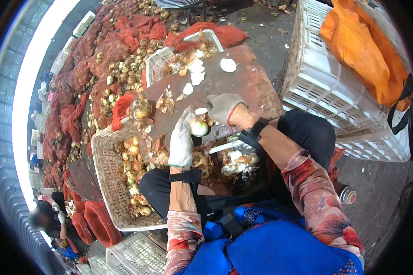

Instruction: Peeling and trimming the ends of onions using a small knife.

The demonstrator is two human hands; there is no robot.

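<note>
While you sit bent over a tilted brown board (254,75), its surface smeared and scuffed, your left hand (181,142) in a pale knit glove is clamped on a peeled onion (199,129), round, glossy, white-green, just above the board's near edge. Your right hand (226,107), greyer glove, is curled close beside it; can't tell whether its fingers grip anything. Papery brown skins (165,103) are scattered on the board's left, smooth white onion pieces (228,65) toward the far end. Left of you: an off-white plastic crate (104,176), lattice-walled, dirty, part-filled with round yellow-brown onions (132,156). Beyond it, lumpy red mesh sacks (80,75) and loose bulbs cover much of the ground. On your right, white slotted crates (323,94) stand stacked, with a creased orange bag (360,55) with a black strap on top. Floor (369,192) is dark grey, grimy. Ribbed grey wall (4,151) curves along the left rim, bright strip beside it. Another person (64,229) sits lower left, near red mesh. Your blue apron (284,247) fills the bottom, floral sleeves either side.
</note>
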